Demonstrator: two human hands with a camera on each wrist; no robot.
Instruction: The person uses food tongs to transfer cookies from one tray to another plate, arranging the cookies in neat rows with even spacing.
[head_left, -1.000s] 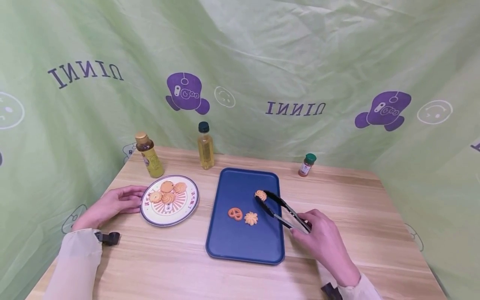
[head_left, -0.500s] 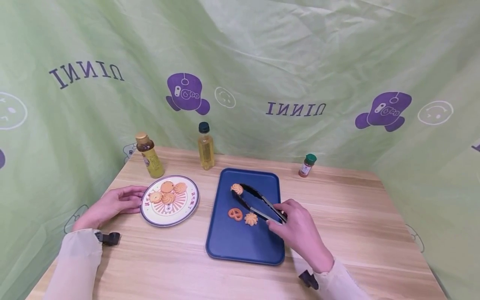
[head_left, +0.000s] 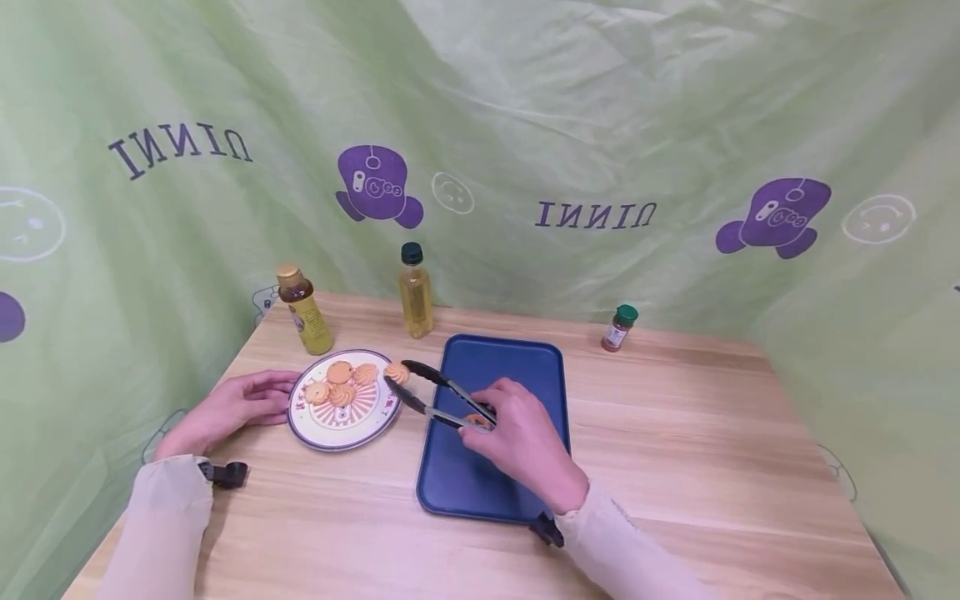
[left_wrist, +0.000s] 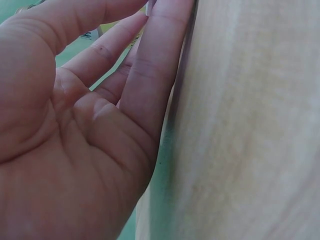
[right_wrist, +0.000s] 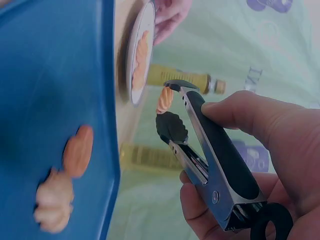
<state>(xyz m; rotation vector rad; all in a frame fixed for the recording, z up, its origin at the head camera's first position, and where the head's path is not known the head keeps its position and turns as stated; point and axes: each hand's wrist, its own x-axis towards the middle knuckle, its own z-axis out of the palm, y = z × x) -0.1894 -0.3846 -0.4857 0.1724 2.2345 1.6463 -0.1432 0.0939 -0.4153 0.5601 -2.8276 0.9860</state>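
My right hand [head_left: 517, 437] grips black-and-silver tongs [right_wrist: 220, 160], whose tips hold a swirled cookie [head_left: 397, 372]. This cookie is over the right rim of a white plate [head_left: 311, 423], where several cookies [head_left: 341, 394] lie. At the plate's left edge, my left hand [head_left: 236, 408] touches the rim with extended fingers; the left wrist view barely shows the contact. Below the tongs is a blue tray [head_left: 495, 496]. In the right wrist view it bears a pretzel-shaped cookie [right_wrist: 78, 150] and a flower-shaped cookie [right_wrist: 54, 200], which my right hand hides in the head view.
Behind the plate stand a gold-capped bottle [head_left: 306, 317] and a dark-capped bottle of yellow liquid [head_left: 416, 296]. A small green-capped jar [head_left: 619, 329] is at the back right. A green printed cloth [head_left: 480, 108] hangs behind the wooden table [head_left: 697, 450].
My right hand has carried the tongs and swirled cookie leftward, from above the tray to the plate's right rim. The left hand stays at the plate.
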